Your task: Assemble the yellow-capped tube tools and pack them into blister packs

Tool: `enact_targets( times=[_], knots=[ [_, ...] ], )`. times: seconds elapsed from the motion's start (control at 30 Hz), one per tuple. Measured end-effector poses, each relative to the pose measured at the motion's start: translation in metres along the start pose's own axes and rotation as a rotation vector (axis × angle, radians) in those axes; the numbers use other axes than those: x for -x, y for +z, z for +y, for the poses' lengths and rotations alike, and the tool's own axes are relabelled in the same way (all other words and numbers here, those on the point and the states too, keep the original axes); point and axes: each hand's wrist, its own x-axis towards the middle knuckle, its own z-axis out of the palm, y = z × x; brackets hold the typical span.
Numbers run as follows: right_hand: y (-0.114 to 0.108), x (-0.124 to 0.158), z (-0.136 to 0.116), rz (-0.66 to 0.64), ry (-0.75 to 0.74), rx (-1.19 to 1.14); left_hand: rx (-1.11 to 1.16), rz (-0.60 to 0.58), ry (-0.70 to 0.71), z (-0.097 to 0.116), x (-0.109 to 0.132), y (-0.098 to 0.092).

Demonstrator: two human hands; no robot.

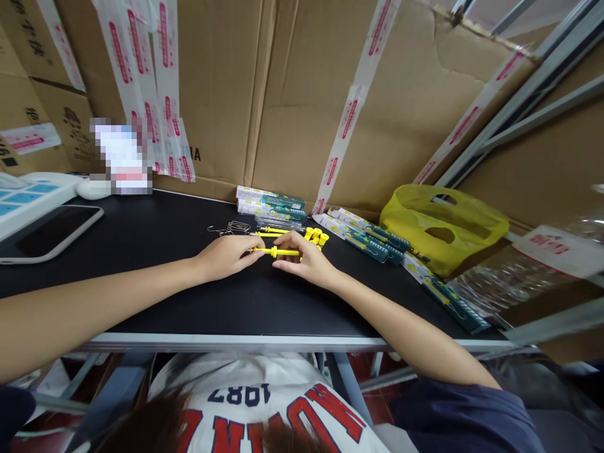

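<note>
A thin yellow plastic rod point(276, 251) lies across the black tabletop point(155, 251) between my hands. My left hand point(226, 255) pinches its left end with closed fingers. My right hand point(306, 261) curls round its right end. Just behind the hands lie more yellow parts point(315, 235), small bent wire pieces point(231, 228) and clear tubes point(280, 223).
Packaged items in white-and-teal sleeves lie at the back point(271, 201) and to the right point(368, 236). A yellow plastic bag point(443, 226) and clear bags point(509, 277) sit at the right. A phone point(51, 231) and calculator point(23, 195) lie left. Cardboard boxes point(302, 94) wall the back.
</note>
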Motion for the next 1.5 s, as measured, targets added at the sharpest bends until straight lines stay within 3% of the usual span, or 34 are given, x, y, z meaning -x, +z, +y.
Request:
enact_targets(
  times=[0.2, 0.43, 0.67, 0.87, 0.97, 1.07, 1.2, 1.37, 1.5],
  knots=[
    [-0.012, -0.004, 0.002, 0.102, -0.027, 0.168, -0.064, 0.076, -0.089, -0.007, -0.001, 0.000],
    [-0.006, -0.005, 0.003, 0.068, 0.021, 0.146, -0.039, 0.059, -0.085, -0.003, 0.000, 0.000],
    [0.007, 0.000, -0.004, 0.056, -0.037, 0.167, -0.036, -0.060, 0.096, 0.004, 0.000, 0.006],
    [0.003, 0.000, -0.007, 0.051, -0.060, 0.185, -0.041, -0.069, 0.117, 0.006, 0.003, 0.014],
    [-0.004, -0.005, 0.001, 0.126, -0.065, 0.217, 0.059, 0.053, 0.030, 0.006, 0.001, 0.007],
    [-0.009, -0.019, 0.009, 0.158, -0.090, 0.373, 0.150, 0.297, -0.100, -0.002, -0.004, -0.010],
    [-0.001, -0.057, 0.005, -0.003, -0.202, 0.561, 0.156, 0.542, -0.214, -0.024, -0.012, -0.033],
    [0.032, -0.119, -0.011, -0.174, -0.213, 0.809, 0.093, 0.650, -0.217, -0.037, -0.015, -0.041],
    [0.061, -0.162, -0.017, -0.301, -0.183, 0.725, 0.093, 0.663, -0.158, -0.032, -0.012, -0.039]
  ],
)
